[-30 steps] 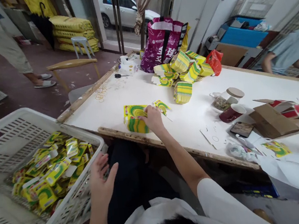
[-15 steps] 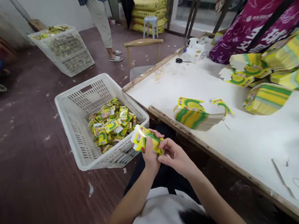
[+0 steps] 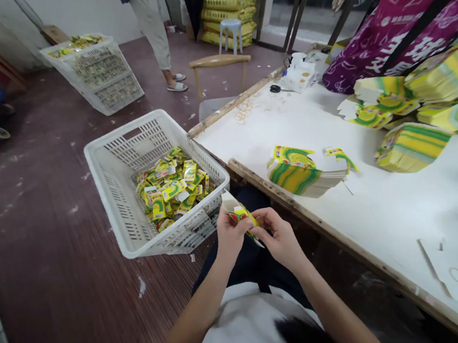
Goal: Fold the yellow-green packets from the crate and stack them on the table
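A small yellow and green cardboard box [image 3: 238, 211] is held over my lap, its white flap sticking up at the far end. My left hand [image 3: 231, 232] wraps round its left side, thumb across the printed face. Fingers of my right hand [image 3: 275, 236] pinch the near right end, where a white edge shows. Just beyond my hands stands a white plastic crate [image 3: 119, 209], partly filled with similar small boxes [image 3: 172, 191]. To the right, a stack of flat printed cartons [image 3: 296, 167] lies on the white table [image 3: 372, 219].
More carton bundles [image 3: 413, 145] and a purple bag [image 3: 405, 27] occupy the table's far right. Scissors [image 3: 275, 89] lie near its back edge. A wooden chair [image 3: 219, 60] stands behind the table corner. Farther off are a second crate [image 3: 107, 75] and a standing person [image 3: 154, 34].
The box has been turned in my hands, from its printed face showing broadly to a narrower, edge-on view with the white flap upright. My right hand has shifted slightly right.
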Tool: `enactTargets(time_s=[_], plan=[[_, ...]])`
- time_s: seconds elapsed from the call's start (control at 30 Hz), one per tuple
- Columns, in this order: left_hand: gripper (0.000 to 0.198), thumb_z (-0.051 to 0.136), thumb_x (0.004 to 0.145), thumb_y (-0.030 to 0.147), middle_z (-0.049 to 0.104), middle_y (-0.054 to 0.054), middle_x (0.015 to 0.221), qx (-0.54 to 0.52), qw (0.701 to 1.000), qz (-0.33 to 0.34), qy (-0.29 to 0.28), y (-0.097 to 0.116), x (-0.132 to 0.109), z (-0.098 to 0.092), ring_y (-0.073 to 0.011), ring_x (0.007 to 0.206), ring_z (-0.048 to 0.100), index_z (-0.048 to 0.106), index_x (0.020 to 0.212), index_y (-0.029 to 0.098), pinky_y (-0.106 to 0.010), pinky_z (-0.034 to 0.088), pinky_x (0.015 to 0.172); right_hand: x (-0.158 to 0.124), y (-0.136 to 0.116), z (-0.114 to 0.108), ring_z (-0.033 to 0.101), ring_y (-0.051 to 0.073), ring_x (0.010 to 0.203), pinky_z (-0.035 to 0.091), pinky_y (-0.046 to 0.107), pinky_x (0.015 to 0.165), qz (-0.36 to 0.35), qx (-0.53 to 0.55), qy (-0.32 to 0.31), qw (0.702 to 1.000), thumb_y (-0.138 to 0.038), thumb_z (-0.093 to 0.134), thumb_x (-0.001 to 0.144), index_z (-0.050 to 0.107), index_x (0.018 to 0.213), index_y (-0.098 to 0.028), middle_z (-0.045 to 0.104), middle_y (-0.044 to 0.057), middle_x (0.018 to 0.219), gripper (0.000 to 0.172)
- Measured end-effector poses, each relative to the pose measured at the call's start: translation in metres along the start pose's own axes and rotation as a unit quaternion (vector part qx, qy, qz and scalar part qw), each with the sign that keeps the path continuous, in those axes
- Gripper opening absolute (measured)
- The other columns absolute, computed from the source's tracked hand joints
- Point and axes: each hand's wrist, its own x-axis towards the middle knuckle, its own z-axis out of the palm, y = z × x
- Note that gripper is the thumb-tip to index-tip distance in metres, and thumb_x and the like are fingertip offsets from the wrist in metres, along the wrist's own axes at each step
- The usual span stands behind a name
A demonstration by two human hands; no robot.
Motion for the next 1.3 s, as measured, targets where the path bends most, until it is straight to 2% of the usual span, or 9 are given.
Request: enactTargets(time_s=[0.23,0.43,0.57,0.73,0.83,0.97,1.07,1.17,1.3], plan=[[0.044,0.077,0.071,0.057,0.065,-0.001,0.077,0.009,1.000,-0.022,0.020,-0.009,-0.004,-0.017,-0.0137,0.067,0.055,0.065,0.085,0.017,-0.026,0.047,0.066,-0.004,-0.008,-0.002,0.058,0.015,0.074,0.047,0.026,0.066,0.028,0.079,-0.062,0.995,-0.047,0.059,0.092,0.058,0.106,-0.021,0.061,0.002,0.086,0.030],[0.028,0.073,0.081,0.043,0.071,-0.004,0.081,0.081,0.996,-0.007,0.040,-0.002,-0.008,-0.022,-0.0186,0.074,0.063,0.072,0.087,0.016,-0.031,0.051,0.073,-0.003,-0.001,-0.004,0.061,0.018,0.067,0.049,0.028,0.062,-0.021,-0.122,0.067,0.990,-0.038,0.051,0.096,0.063,0.086,-0.022,0.067,0.002,0.077,0.021],[0.050,0.070,0.083,0.041,0.065,-0.011,0.128,0.136,0.985,0.092,0.042,0.036,-0.004,-0.035,-0.0266,0.120,0.060,0.059,0.128,0.022,-0.043,0.046,0.105,0.004,0.005,-0.021,0.066,0.024,0.082,0.053,0.036,0.074,-0.121,-0.240,0.125,0.955,-0.029,0.050,0.096,0.071,0.100,-0.025,0.073,0.006,0.091,0.022],[0.109,0.093,0.052,0.036,0.041,-0.015,0.154,0.364,0.919,0.069,-0.133,0.081,-0.004,-0.043,-0.0378,0.144,0.035,0.041,0.147,0.025,-0.056,0.025,0.120,0.005,-0.002,-0.015,0.065,0.024,0.086,0.051,0.042,0.087,-0.296,-0.351,0.021,0.888,-0.018,0.051,0.095,0.072,0.112,-0.035,0.075,0.003,0.093,0.032],[0.095,0.091,0.051,0.030,0.059,-0.013,0.136,0.415,0.880,-0.029,-0.230,0.077,-0.005,-0.036,-0.0352,0.123,0.056,0.051,0.137,0.024,-0.050,0.044,0.107,0.001,-0.002,-0.003,0.064,0.027,0.108,0.040,0.052,0.110,-0.338,-0.360,0.051,0.868,-0.023,0.061,0.091,0.064,0.127,-0.041,0.072,0.004,0.114,0.040],[0.063,0.075,0.062,0.019,0.068,-0.006,0.111,0.437,0.877,-0.055,-0.194,0.053,-0.014,-0.024,-0.0254,0.098,0.064,0.055,0.123,0.021,-0.039,0.051,0.090,0.004,0.023,-0.001,0.041,0.035,0.142,0.036,0.058,0.115,-0.203,-0.212,0.234,0.927,-0.042,0.065,0.088,0.035,0.153,-0.029,0.043,0.013,0.154,0.073],[0.078,0.072,0.061,0.014,0.062,-0.008,0.127,0.427,0.875,0.010,-0.226,0.036,-0.022,-0.018,-0.0266,0.113,0.060,0.046,0.134,0.024,-0.040,0.047,0.101,0.014,0.051,0.002,0.057,0.034,0.129,0.052,0.050,0.102,-0.081,-0.027,0.152,0.985,-0.054,0.060,0.088,0.050,0.143,-0.024,0.057,0.015,0.142,0.063],[0.081,0.067,0.062,0.009,0.058,-0.009,0.132,0.419,0.868,0.091,-0.251,0.023,-0.026,-0.016,-0.0276,0.119,0.058,0.041,0.137,0.026,-0.041,0.045,0.104,0.023,0.068,0.008,0.073,0.033,0.100,0.060,0.046,0.085,-0.012,0.079,0.046,0.996,-0.068,0.059,0.082,0.069,0.121,-0.024,0.074,0.015,0.111,0.060],[0.061,0.064,0.064,0.009,0.061,-0.008,0.116,0.447,0.859,0.113,-0.222,0.018,-0.022,-0.021,-0.0258,0.105,0.062,0.048,0.121,0.025,-0.039,0.049,0.091,0.018,0.061,0.015,0.069,0.032,0.112,0.058,0.045,0.094,-0.005,0.114,0.064,0.991,-0.066,0.059,0.084,0.064,0.131,-0.026,0.071,0.015,0.122,0.062]])
